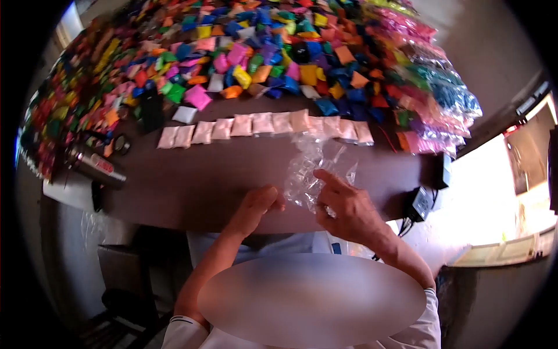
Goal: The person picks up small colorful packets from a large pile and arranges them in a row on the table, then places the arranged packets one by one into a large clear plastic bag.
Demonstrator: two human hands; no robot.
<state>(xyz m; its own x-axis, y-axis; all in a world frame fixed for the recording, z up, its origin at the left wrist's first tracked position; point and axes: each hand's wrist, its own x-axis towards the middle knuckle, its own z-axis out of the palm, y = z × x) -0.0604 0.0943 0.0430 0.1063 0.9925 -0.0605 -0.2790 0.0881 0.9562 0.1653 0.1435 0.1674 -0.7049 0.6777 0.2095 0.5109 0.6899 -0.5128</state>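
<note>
A crumpled clear plastic bag (pixel 303 171) lies on the dark table in front of me. My right hand (pixel 349 206) is over the bag's right side, index finger stretched out against the film and thumb apart from it. To the left of the bag, near the table's front edge, my left hand (pixel 260 205) is closed with its fingers curled. Whatever it may hold is hidden. Beyond the bag runs a row of small pale pink packets (pixel 242 124), laid side by side; the bag's far end reaches up to them.
A large heap of small multicoloured packets (pixel 256 58) covers the table's far side. Larger filled clear bags (pixel 436 93) are stacked at right. A metal flask (pixel 96 166) lies at left. Black power adapters with cables (pixel 421 203) sit at the right edge.
</note>
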